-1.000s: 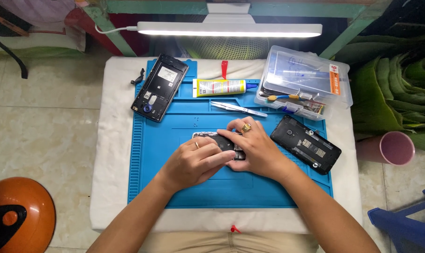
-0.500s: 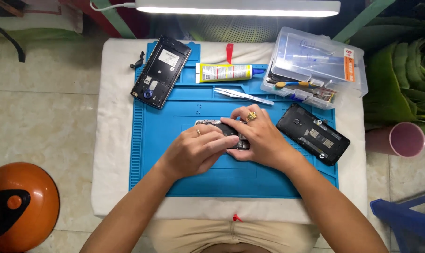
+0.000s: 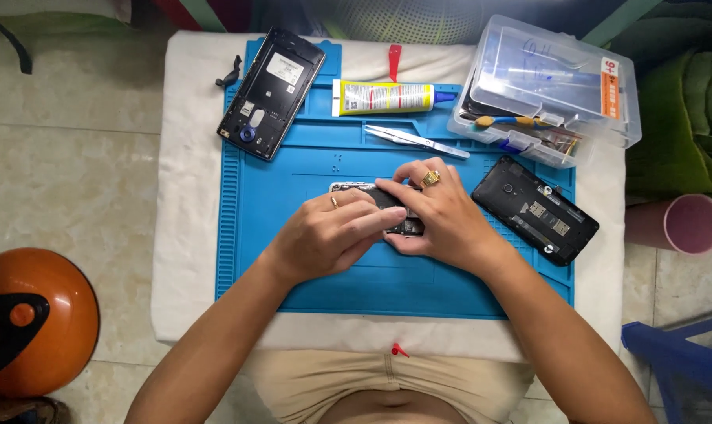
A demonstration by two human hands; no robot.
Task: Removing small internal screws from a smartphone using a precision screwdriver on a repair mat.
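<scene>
A small opened phone (image 3: pixel 387 210) is being held at mid-mat by both hands: left hand (image 3: pixel 324 235) w/ grip closed over its near edge, right hand (image 3: pixel 442 220) w/ grip closed on its right side. Judged best if the phone is being kept flat on the blue mat (image 3: pixel 293 259), pressure light & even. Right of the grip, a black phone back (image 3: pixel 535 209) is lying; beyond it tweezers (image 3: pixel 415 141), then a glue tube (image 3: pixel 387 97).

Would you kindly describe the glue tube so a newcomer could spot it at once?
Start at the blue work mat on the white table. Along its far edge, between the opened phone and the clear plastic box, lies the glue tube: the only yellow thing, blue-capped.
</scene>
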